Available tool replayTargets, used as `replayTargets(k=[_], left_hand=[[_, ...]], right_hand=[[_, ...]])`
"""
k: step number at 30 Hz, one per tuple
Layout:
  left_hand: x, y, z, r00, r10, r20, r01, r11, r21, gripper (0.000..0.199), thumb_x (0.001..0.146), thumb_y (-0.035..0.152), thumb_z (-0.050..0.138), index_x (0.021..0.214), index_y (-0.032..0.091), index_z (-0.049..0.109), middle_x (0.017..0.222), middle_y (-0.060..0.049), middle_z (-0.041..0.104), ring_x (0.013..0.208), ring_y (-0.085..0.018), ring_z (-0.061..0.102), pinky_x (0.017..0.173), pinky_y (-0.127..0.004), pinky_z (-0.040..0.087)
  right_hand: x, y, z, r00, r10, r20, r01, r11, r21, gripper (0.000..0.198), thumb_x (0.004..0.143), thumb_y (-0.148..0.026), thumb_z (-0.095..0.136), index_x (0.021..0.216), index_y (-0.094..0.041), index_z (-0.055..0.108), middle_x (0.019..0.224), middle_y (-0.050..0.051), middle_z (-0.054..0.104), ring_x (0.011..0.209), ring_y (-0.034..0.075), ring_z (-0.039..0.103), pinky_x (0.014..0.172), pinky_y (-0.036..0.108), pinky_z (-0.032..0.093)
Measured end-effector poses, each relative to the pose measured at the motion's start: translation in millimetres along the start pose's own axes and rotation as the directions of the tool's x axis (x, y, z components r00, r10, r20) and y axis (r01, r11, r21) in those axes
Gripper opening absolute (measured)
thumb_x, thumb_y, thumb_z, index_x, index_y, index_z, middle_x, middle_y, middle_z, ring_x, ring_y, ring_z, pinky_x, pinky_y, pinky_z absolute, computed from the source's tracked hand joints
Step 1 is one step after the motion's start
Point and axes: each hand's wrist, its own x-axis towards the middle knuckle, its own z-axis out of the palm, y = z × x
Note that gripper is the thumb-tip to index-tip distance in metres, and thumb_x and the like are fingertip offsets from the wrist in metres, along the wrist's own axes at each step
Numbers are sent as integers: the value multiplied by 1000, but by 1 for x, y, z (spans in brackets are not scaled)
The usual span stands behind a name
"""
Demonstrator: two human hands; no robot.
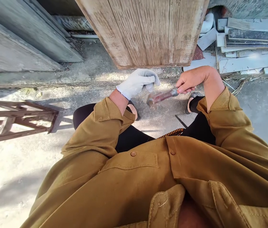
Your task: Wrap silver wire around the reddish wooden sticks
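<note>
A white knitted glove covers my left hand [140,83]. Its fingers are curled and pressed together, and whatever they may hold is hidden. My right hand [192,79] is bare and wrapped round the end of a hammer [163,95]. The hammer has a reddish-brown handle with a ribbed, silvery stretch close to my fingers. Its head points left and is smeared by motion, a little below my gloved fingers and apart from them. Just beyond both hands is the lower edge of a worn panel of wooden planks [153,34].
A wooden stool or frame [20,118] lies at the left. Grey boards [29,34] lean at the upper left. Stacked boards and tile pieces [252,47] lie at the upper right by a white pipe [207,22]. A striped cord [172,133] is near my lap.
</note>
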Motion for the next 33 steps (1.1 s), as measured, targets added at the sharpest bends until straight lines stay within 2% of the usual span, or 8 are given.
replayTargets(k=[5, 8, 12, 14, 18, 22, 27, 33], left_hand=[[12, -16, 1, 996, -9, -85, 11, 1000, 22, 27, 103, 35, 86, 86, 16, 75, 64, -1, 59, 53, -12, 51, 55, -26, 43], [22, -23, 10, 981, 13, -191, -2, 999, 54, 25, 104, 29, 82, 86, 16, 71, 74, -3, 67, 62, -14, 60, 66, -28, 54], [23, -21, 18, 989, 72, -126, -34, 960, 279, 11, 100, 27, 77, 99, 16, 78, 96, -8, 79, 93, -22, 77, 93, -36, 64], [22, -19, 19, 994, 72, -85, -19, 860, 509, 13, 94, 24, 77, 105, 18, 81, 108, -8, 82, 109, -27, 78, 104, -40, 62], [20, -21, 18, 1000, -24, 4, 9, 504, 864, 48, 91, 21, 75, 138, 22, 80, 141, -12, 79, 136, -35, 71, 119, -45, 55], [19, -26, 19, 981, -195, -20, 77, 292, 953, 54, 98, 25, 70, 152, 22, 72, 133, -17, 81, 124, -39, 76, 107, -44, 56], [21, -24, 13, 967, -242, -79, 186, 460, 868, 57, 100, 42, 70, 152, 19, 71, 106, -13, 81, 91, -34, 78, 78, -36, 54], [21, -27, 8, 988, -112, -106, 151, 554, 819, 52, 94, 38, 75, 143, 20, 80, 112, -12, 83, 99, -34, 78, 84, -37, 55]], right_hand=[[13, -10, 11, 973, -228, 22, 213, 937, 277, 49, 107, -61, 83, 86, -18, 73, 66, -5, 58, 62, 9, 58, 62, 21, 45], [24, -5, 22, 950, -169, -261, 270, 867, 420, 52, 108, -60, 84, 81, -18, 68, 63, -4, 58, 57, 9, 51, 52, 21, 39], [36, 0, 32, 740, -63, -670, 488, 736, 470, 54, 111, -64, 78, 83, -18, 71, 72, -1, 64, 51, 7, 45, 43, 23, 34], [38, -2, 35, 692, -83, -717, 577, 661, 479, 56, 106, -69, 84, 86, -18, 73, 81, 1, 69, 51, 6, 49, 40, 25, 33], [39, -8, 38, 722, -112, -683, 642, 478, 600, 65, 99, -81, 85, 89, -18, 74, 75, 2, 72, 47, 8, 49, 38, 26, 26], [34, -10, 35, 641, -67, -764, 724, 383, 574, 58, 99, -78, 87, 92, -21, 78, 87, 5, 78, 56, 12, 47, 44, 30, 28], [20, -6, 28, 600, 55, -798, 728, 377, 573, 54, 96, -77, 88, 95, -24, 79, 110, 8, 81, 71, 16, 47, 52, 34, 29], [11, 3, 22, 601, 169, -781, 670, 425, 608, 58, 85, -85, 91, 97, -31, 72, 116, 5, 80, 81, 22, 48, 53, 36, 30]])
